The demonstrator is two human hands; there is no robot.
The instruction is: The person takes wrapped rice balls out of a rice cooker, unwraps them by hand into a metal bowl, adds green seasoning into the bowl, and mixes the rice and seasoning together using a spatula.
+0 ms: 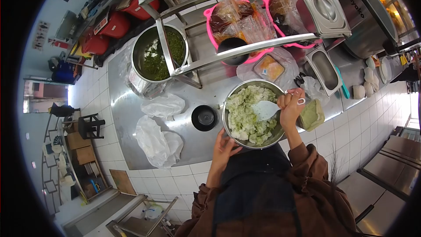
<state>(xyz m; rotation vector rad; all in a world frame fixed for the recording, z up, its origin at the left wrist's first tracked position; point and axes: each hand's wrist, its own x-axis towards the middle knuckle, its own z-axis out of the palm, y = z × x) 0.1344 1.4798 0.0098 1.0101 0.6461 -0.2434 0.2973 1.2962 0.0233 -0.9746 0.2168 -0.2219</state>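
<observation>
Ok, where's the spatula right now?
In the head view, just right of centre: the right hand holds the spatula, its blade in the steel bowl of green-and-white mix, left hand at the bowl's near-left side.

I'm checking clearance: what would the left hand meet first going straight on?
Most likely the metal bowl: the left hand points at its near side, seemingly against it, though depth there is hard to judge.
</observation>
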